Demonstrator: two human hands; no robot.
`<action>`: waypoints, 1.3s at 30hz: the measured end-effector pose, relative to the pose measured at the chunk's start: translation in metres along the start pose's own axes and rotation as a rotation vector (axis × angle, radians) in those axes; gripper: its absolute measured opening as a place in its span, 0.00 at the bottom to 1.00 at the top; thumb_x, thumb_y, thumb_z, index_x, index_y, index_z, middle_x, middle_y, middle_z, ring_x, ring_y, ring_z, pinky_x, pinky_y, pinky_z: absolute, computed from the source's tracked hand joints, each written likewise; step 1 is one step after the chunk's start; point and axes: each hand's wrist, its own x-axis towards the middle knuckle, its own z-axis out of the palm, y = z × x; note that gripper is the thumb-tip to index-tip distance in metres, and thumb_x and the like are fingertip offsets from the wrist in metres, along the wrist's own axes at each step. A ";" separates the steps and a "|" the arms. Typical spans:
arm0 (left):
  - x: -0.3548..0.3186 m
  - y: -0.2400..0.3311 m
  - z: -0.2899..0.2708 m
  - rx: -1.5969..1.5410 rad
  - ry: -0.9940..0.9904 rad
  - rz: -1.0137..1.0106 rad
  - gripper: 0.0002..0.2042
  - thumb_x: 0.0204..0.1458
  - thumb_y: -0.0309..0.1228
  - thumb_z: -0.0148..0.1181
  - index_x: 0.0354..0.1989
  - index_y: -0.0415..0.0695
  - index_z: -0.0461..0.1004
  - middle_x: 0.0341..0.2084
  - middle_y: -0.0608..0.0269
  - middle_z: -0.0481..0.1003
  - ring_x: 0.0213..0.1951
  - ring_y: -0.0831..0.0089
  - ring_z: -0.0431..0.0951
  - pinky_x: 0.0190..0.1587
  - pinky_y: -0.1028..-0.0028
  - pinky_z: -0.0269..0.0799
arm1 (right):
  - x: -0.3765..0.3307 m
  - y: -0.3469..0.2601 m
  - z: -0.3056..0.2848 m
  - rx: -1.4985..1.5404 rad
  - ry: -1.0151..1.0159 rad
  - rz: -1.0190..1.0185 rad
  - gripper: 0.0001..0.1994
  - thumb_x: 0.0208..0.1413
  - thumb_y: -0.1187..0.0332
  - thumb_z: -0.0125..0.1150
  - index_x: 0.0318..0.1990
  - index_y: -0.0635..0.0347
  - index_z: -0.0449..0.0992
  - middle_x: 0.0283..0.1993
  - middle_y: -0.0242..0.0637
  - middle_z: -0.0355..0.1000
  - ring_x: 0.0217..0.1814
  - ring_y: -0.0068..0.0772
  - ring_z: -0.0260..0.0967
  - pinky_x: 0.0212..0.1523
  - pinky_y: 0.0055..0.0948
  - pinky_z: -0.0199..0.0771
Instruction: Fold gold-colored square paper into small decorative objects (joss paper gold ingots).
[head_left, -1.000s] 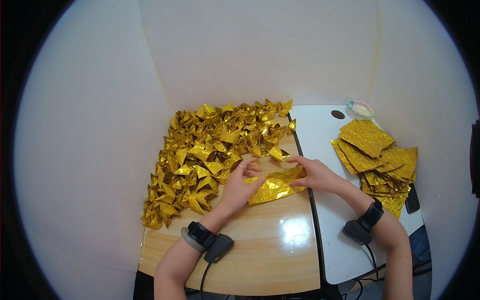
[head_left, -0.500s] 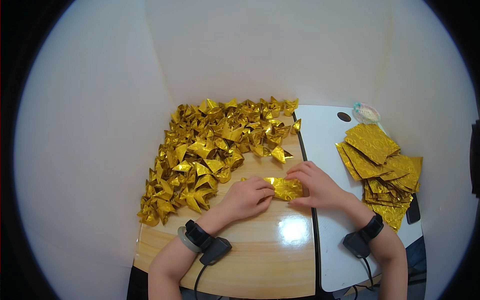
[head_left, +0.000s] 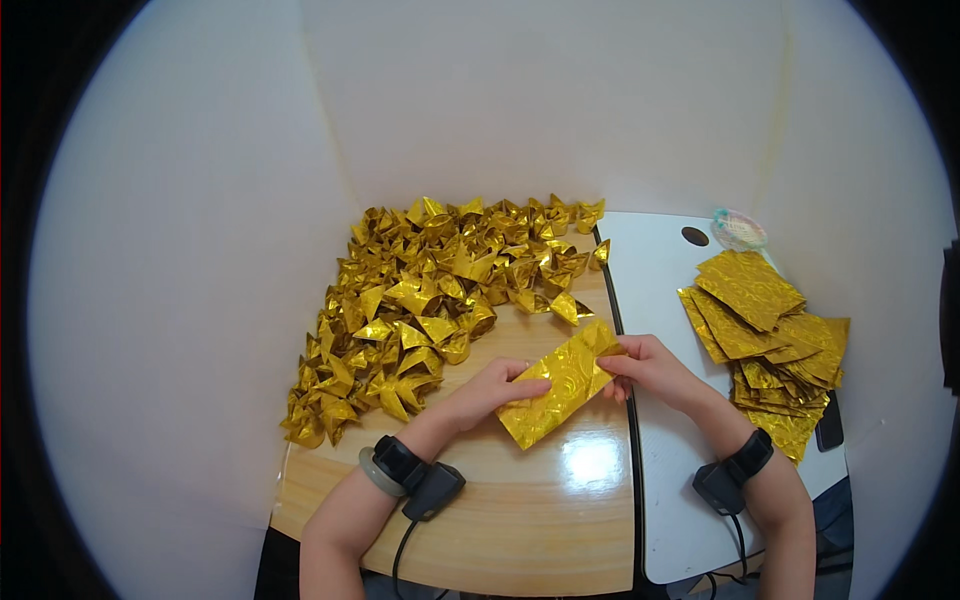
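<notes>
Seen from above, a folded strip of gold foil paper [head_left: 562, 394] lies stretched between two bare hands over a pale wooden tabletop [head_left: 520, 500]. Its long axis runs on a diagonal, from the lower end near the person up and away toward the right. The left hand [head_left: 492, 390] rests across the strip's lower half, fingers laid nearly flat and close together on the paper, thumb tucked beneath; whether it pinches or merely presses cannot be told. The right hand [head_left: 655, 368] meets the strip at its far upper end, thumb and forefinger closed on the corner, the remaining fingers curled loosely behind. Each hand therefore has one end within its own reach, with the strip's bare middle lying between the two sets of fingertips. Beyond the left fingers spreads a heap of folded gold paper pieces [head_left: 440, 290], its nearest pieces just beside the strip's upper end. Well to the right of the right fingers, a fanned stack of flat gold sheets [head_left: 770, 340] sits on a white table surface [head_left: 660, 270].
</notes>
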 end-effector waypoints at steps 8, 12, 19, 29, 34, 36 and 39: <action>-0.006 0.005 -0.004 -0.190 -0.227 -0.085 0.21 0.61 0.40 0.54 0.54 0.35 0.70 0.44 0.66 0.76 0.43 0.83 0.75 0.47 0.79 0.71 | 0.000 -0.002 0.003 -0.017 -0.206 0.109 0.08 0.61 0.68 0.54 0.38 0.65 0.75 0.25 0.33 0.75 0.21 0.17 0.69 0.24 0.16 0.68; 0.003 0.001 0.005 -0.095 -0.141 -0.117 0.18 0.60 0.33 0.54 0.56 0.37 0.69 0.46 0.65 0.76 0.44 0.82 0.76 0.48 0.79 0.72 | -0.002 -0.007 0.018 0.032 -0.190 0.091 0.11 0.61 0.69 0.54 0.46 0.66 0.75 0.31 0.33 0.76 0.23 0.19 0.71 0.27 0.17 0.71; 0.002 0.004 0.009 -0.290 -0.011 0.005 0.16 0.59 0.28 0.53 0.55 0.38 0.72 0.46 0.60 0.76 0.42 0.79 0.77 0.45 0.77 0.73 | 0.004 0.011 0.002 0.170 -0.020 -0.021 0.13 0.61 0.71 0.52 0.50 0.66 0.75 0.39 0.36 0.76 0.33 0.24 0.75 0.35 0.21 0.76; 0.005 0.002 0.009 0.020 0.136 0.122 0.14 0.57 0.30 0.58 0.49 0.36 0.77 0.40 0.61 0.79 0.38 0.80 0.77 0.43 0.81 0.72 | 0.008 0.011 0.017 -0.084 0.115 -0.216 0.10 0.59 0.75 0.56 0.47 0.66 0.76 0.42 0.32 0.76 0.42 0.17 0.72 0.44 0.18 0.72; 0.005 0.008 0.019 -0.150 0.214 0.196 0.17 0.56 0.27 0.59 0.55 0.38 0.72 0.37 0.63 0.79 0.36 0.83 0.76 0.40 0.81 0.71 | 0.011 0.017 0.011 -0.077 0.079 -0.272 0.15 0.58 0.76 0.57 0.53 0.65 0.72 0.46 0.32 0.73 0.43 0.17 0.71 0.42 0.19 0.72; 0.005 0.006 0.011 -0.061 0.179 0.154 0.18 0.56 0.26 0.59 0.55 0.38 0.72 0.37 0.64 0.79 0.36 0.83 0.76 0.40 0.81 0.71 | 0.009 0.011 0.019 -0.053 0.055 -0.301 0.22 0.57 0.77 0.59 0.60 0.64 0.65 0.51 0.34 0.69 0.45 0.19 0.70 0.43 0.21 0.73; 0.006 0.003 0.007 0.034 0.162 0.105 0.15 0.55 0.26 0.61 0.51 0.39 0.73 0.37 0.66 0.78 0.36 0.82 0.76 0.41 0.81 0.71 | 0.011 0.012 0.023 0.087 0.075 -0.261 0.30 0.54 0.78 0.60 0.65 0.61 0.58 0.58 0.39 0.65 0.50 0.24 0.70 0.47 0.24 0.74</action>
